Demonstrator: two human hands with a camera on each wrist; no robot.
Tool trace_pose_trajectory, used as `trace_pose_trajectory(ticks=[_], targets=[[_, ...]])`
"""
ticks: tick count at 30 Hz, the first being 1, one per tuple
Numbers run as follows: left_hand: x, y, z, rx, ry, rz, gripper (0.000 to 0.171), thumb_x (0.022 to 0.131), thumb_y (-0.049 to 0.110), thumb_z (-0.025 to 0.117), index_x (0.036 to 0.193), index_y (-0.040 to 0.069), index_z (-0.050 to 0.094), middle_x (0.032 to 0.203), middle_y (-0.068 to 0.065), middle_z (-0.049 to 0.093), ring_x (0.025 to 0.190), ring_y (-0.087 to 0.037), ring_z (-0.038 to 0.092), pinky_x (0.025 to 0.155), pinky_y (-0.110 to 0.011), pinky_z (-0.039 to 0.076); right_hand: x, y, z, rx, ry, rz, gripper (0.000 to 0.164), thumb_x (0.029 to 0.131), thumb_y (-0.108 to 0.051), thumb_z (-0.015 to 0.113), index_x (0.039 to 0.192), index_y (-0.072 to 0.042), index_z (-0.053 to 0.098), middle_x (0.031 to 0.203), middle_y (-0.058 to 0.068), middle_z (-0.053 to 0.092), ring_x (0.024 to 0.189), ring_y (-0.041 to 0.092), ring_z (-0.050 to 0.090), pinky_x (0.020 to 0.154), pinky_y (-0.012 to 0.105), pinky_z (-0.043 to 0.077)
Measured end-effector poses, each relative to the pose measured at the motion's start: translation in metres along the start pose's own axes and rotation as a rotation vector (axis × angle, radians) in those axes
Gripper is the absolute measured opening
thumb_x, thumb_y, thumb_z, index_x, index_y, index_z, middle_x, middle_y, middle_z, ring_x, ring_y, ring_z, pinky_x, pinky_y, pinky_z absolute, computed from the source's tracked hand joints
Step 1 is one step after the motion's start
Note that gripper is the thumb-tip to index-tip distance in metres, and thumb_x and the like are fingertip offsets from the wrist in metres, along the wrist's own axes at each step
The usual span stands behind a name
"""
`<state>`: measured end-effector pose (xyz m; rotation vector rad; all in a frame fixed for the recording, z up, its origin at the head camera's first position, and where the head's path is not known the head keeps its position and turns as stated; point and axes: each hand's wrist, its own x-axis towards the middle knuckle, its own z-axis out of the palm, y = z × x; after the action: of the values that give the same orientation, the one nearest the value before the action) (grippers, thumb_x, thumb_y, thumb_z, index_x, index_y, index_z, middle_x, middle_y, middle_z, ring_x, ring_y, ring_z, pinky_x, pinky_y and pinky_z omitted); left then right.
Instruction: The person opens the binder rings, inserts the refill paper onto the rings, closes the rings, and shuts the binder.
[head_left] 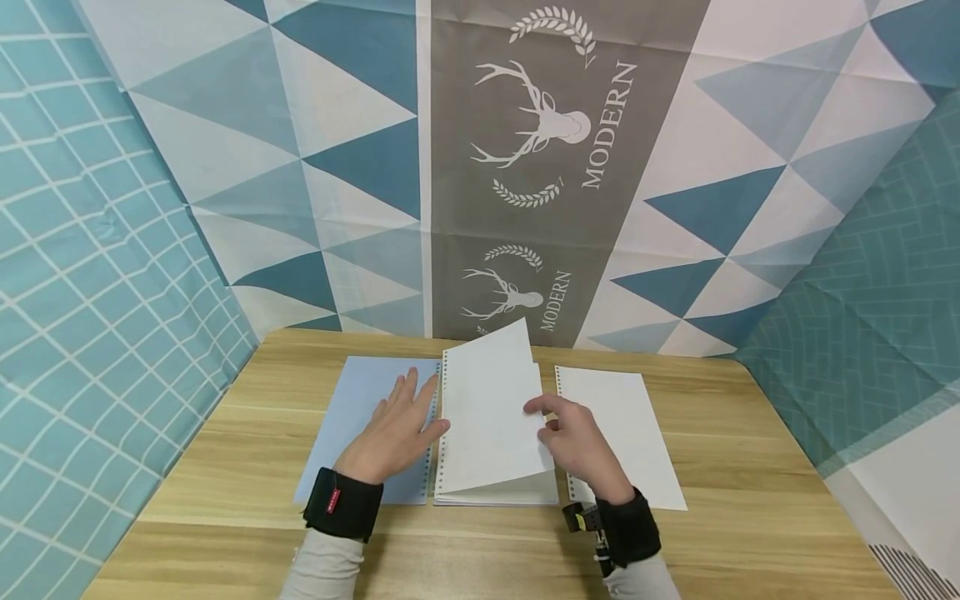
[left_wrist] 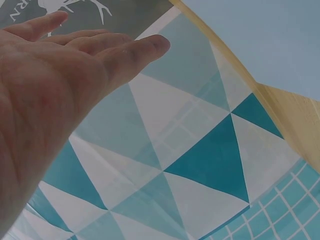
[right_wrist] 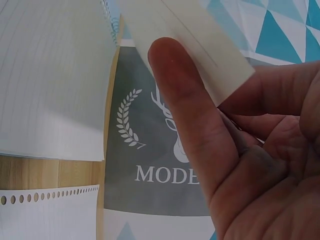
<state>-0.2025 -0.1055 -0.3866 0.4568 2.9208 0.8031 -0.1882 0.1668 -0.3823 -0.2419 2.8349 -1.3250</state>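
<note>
A spiral notebook lies unfolded on the table, its blue cover (head_left: 330, 458) at the left and its white page stack (head_left: 534, 490) in the middle. One white page (head_left: 487, 417) stands partly lifted off the stack, its right side raised. My right hand (head_left: 581, 437) pinches the raised edge of that page (right_wrist: 200, 60) between thumb and fingers. Over the blue cover, beside the coil, my left hand (head_left: 392, 432) has its fingers extended and holds nothing. The left wrist view shows the left palm (left_wrist: 55, 85) with straight fingers; whether it touches the cover cannot be told.
A loose white sheet (head_left: 630, 433) with a row of punched holes lies right of the notebook, partly behind my right hand. The wooden table (head_left: 720, 500) ends at a patterned cloth wall (head_left: 360, 167) at the back, with teal cloth at both sides.
</note>
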Motion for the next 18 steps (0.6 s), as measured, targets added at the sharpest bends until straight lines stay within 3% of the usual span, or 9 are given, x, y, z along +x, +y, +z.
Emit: trace_pose_trajectory(ticks=[18], targets=[[-0.0005, 0.0017, -0.0006, -0.011, -0.008, -0.002, 0.07, 0.103, 0.033, 0.057, 0.159, 0.001, 0.029, 0.167, -0.032, 0.01, 0.156, -0.049, 0.007, 0.117, -0.074, 0.019, -0.0007, -0.0003, -0.001, -0.053, -0.02, 0.007, 0.034, 0.09, 0.009, 0.06, 0.115, -0.009, 0.072, 0.119, 0.011, 0.068, 0.099, 0.025, 0.068, 0.084, 0.041, 0.056]])
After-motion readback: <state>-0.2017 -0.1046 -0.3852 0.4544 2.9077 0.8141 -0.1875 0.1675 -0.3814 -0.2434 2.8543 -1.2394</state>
